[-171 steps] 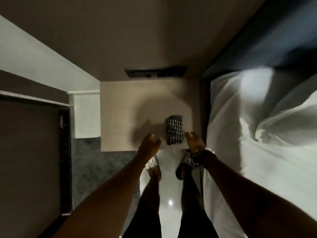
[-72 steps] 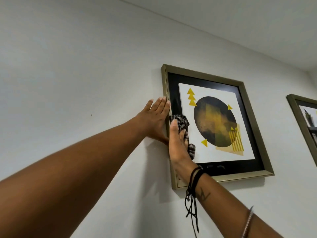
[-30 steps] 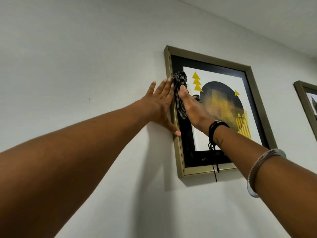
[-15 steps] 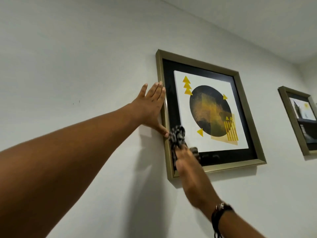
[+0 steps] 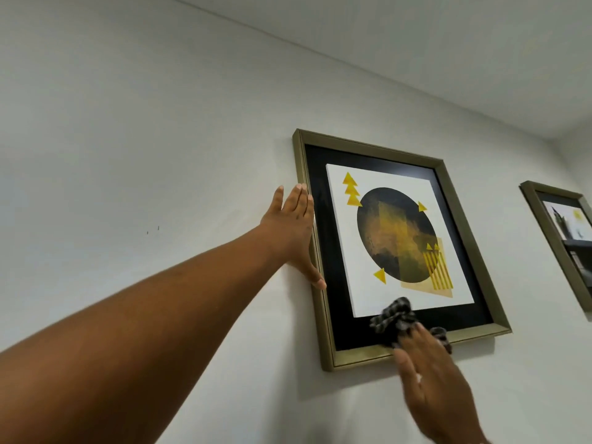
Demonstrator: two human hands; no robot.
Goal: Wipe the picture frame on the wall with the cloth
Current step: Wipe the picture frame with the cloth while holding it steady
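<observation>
A gold-edged picture frame (image 5: 464,219) hangs on the white wall, holding a black mat and a print with a dark circle and yellow triangles. My left hand (image 5: 293,232) lies flat against the wall at the frame's left edge, fingers straight and together, thumb on the frame. My right hand (image 5: 429,392) presses a crumpled black-and-white checked cloth (image 5: 395,322) on the lower black mat, just above the bottom rail. The hand is blurred with motion.
A second gold frame (image 5: 557,241) hangs further right on the same wall, cut off by the picture's edge. The ceiling meets the wall above both frames. Bare white wall stretches to the left.
My right hand with the cloth has slid from the frame's lower left corner to the right along the bottom. My left hand has stayed at the left edge.
</observation>
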